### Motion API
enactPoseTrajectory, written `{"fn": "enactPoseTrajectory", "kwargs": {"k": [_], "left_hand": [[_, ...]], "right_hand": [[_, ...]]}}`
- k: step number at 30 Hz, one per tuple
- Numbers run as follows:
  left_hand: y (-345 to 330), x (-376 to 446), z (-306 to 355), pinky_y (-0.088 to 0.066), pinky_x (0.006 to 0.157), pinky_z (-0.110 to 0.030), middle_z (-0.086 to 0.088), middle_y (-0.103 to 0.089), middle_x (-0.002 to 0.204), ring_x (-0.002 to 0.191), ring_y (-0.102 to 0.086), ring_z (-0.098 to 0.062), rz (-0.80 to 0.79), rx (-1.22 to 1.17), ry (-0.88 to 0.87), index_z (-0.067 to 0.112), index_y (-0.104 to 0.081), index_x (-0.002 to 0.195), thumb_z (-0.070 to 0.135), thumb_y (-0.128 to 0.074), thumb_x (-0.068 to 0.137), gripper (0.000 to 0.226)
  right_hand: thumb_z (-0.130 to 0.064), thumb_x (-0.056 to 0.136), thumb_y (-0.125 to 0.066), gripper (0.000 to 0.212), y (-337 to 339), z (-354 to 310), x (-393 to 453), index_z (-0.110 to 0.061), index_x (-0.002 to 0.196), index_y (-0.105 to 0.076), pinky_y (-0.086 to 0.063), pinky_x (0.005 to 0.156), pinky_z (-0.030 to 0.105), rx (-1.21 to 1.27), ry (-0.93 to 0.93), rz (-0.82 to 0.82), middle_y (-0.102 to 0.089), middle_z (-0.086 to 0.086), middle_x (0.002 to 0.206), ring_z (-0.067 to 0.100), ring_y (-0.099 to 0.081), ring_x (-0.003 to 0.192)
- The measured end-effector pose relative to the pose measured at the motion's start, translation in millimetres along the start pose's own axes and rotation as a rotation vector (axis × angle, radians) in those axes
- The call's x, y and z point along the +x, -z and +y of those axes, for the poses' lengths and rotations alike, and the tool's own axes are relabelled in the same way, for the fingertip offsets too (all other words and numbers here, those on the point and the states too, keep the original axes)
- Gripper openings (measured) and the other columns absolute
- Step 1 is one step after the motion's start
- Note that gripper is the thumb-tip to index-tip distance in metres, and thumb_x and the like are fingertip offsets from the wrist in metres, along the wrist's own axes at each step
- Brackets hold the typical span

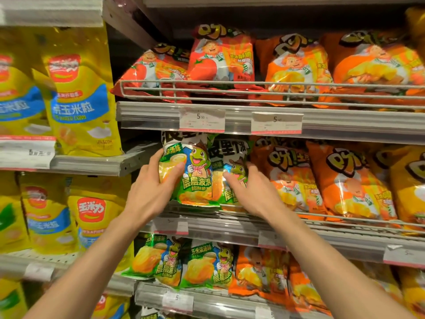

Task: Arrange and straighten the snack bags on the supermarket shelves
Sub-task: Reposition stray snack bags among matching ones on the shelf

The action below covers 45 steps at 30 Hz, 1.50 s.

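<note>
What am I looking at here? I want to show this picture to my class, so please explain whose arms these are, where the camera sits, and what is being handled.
No machine here: a person wears one camera on the head, looking forward and down, so both bare arms reach in from below. Ahead are supermarket shelves. The left hand holds the side of a green snack bag on the middle shelf. The right hand rests its fingers on the second green bag beside it. Orange bags fill the shelf to the right, more stand behind a wire rail above, and yellow corn bags hang on the left. Price tags line the shelf edges.
</note>
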<state>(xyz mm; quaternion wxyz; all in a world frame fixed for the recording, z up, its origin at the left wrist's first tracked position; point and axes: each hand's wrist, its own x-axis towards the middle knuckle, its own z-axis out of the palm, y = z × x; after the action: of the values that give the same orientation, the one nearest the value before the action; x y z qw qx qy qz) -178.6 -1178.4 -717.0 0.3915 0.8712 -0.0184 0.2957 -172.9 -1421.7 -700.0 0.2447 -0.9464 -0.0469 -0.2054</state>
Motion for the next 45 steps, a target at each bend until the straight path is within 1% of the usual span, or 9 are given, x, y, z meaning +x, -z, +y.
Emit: {"fn": "enactPoseTrajectory", "kwargs": {"k": [4, 9, 14, 19, 22, 26, 30, 37, 45], "left_hand": [[0.9, -0.8, -7.1, -0.050, 0.100, -0.049, -0.001, -0.057, 0.127, 0.114, -0.059, -0.023, 0.031, -0.074, 0.013, 0.050, -0.028, 0.149, 0.082, -0.046, 0.087, 0.072], [4.5, 7.6, -14.2, -0.046, 0.105, -0.051, -0.007, -0.054, 0.138, 0.123, -0.057, -0.031, 0.065, 0.027, -0.004, 0.046, -0.025, 0.154, 0.075, -0.042, 0.094, 0.069], [-4.7, 23.5, -14.7, -0.048, 0.098, -0.049, -0.011, -0.050, 0.141, 0.121, -0.059, -0.035, 0.040, 0.152, -0.015, 0.039, -0.020, 0.157, 0.074, -0.036, 0.096, 0.071], [-20.4, 34.0, -32.1, -0.050, 0.097, -0.049, -0.008, -0.052, 0.142, 0.116, -0.062, -0.032, -0.192, 0.291, 0.026, 0.039, -0.012, 0.155, 0.075, -0.030, 0.096, 0.072], [-21.5, 38.1, -38.3, -0.050, 0.100, -0.053, -0.007, -0.053, 0.146, 0.121, -0.060, -0.031, -0.240, 0.326, 0.028, 0.038, -0.008, 0.156, 0.075, -0.029, 0.096, 0.074], [-26.5, 24.2, -25.7, -0.031, 0.120, -0.049, -0.013, -0.022, 0.166, 0.152, -0.026, -0.029, -0.005, 0.230, -0.132, 0.026, -0.012, 0.161, 0.060, -0.041, 0.101, 0.075], [-39.9, 29.2, -13.5, -0.022, 0.122, -0.048, -0.014, -0.023, 0.165, 0.153, -0.019, -0.030, 0.129, 0.364, -0.384, 0.030, -0.028, 0.159, 0.056, -0.034, 0.103, 0.062], [-55.9, 49.9, -16.7, 0.008, 0.128, -0.044, -0.004, 0.021, 0.169, 0.154, 0.025, -0.016, -0.174, 0.419, -0.221, 0.037, 0.009, 0.161, 0.057, -0.022, 0.106, 0.066], [-51.7, 38.1, -11.6, -0.003, 0.126, -0.051, -0.005, 0.010, 0.171, 0.157, 0.012, -0.022, -0.019, 0.350, -0.250, 0.041, -0.011, 0.161, 0.069, -0.032, 0.096, 0.074]], "right_hand": [[-0.066, 0.092, -0.056, 0.092, -9.4, -1.3, 5.4, -0.003, 0.153, -0.030, -0.046, 0.103, 0.040, 0.123, -0.095, 0.029, -0.048, 0.017, 0.148, 0.033, -0.049, 0.134], [-0.050, 0.096, -0.063, 0.068, 0.1, 11.4, 7.1, -0.002, 0.141, -0.045, -0.046, 0.090, 0.039, 0.100, -0.049, 0.208, -0.056, 0.017, 0.131, 0.033, -0.055, 0.121], [-0.044, 0.101, -0.056, 0.053, -3.9, 22.3, 1.8, -0.004, 0.134, -0.046, -0.043, 0.083, 0.039, 0.082, -0.047, 0.268, -0.052, 0.017, 0.128, 0.035, -0.056, 0.113], [-0.046, 0.105, -0.039, 0.054, -16.0, 26.6, -4.1, -0.010, 0.145, -0.039, -0.040, 0.082, 0.038, -0.005, 0.013, 0.267, -0.052, 0.018, 0.129, 0.033, -0.053, 0.116], [-0.044, 0.107, -0.033, 0.050, -17.4, 25.9, -5.1, -0.012, 0.145, -0.037, -0.034, 0.070, 0.035, -0.024, 0.031, 0.269, -0.055, 0.015, 0.115, 0.033, -0.058, 0.098], [-0.044, 0.109, -0.028, 0.047, -23.8, 27.5, -3.8, -0.018, 0.148, -0.032, -0.037, 0.067, 0.037, -0.032, 0.039, 0.269, -0.056, 0.013, 0.110, 0.027, -0.051, 0.081], [-0.041, 0.109, -0.027, 0.048, -26.1, 27.9, -3.1, -0.025, 0.154, -0.024, -0.038, 0.061, 0.038, -0.038, 0.066, 0.276, -0.053, 0.011, 0.114, 0.026, -0.046, 0.072], [-0.042, 0.109, -0.024, 0.046, -26.9, 28.1, -2.3, -0.016, 0.145, -0.035, -0.036, 0.063, 0.037, -0.085, 0.061, 0.218, -0.054, 0.010, 0.113, 0.031, -0.055, 0.080], [-0.047, 0.108, -0.024, 0.050, -16.2, 32.4, -1.7, -0.014, 0.140, -0.044, -0.045, 0.086, 0.042, -0.116, 0.183, 0.107, -0.063, 0.012, 0.116, 0.030, -0.056, 0.105]]}}
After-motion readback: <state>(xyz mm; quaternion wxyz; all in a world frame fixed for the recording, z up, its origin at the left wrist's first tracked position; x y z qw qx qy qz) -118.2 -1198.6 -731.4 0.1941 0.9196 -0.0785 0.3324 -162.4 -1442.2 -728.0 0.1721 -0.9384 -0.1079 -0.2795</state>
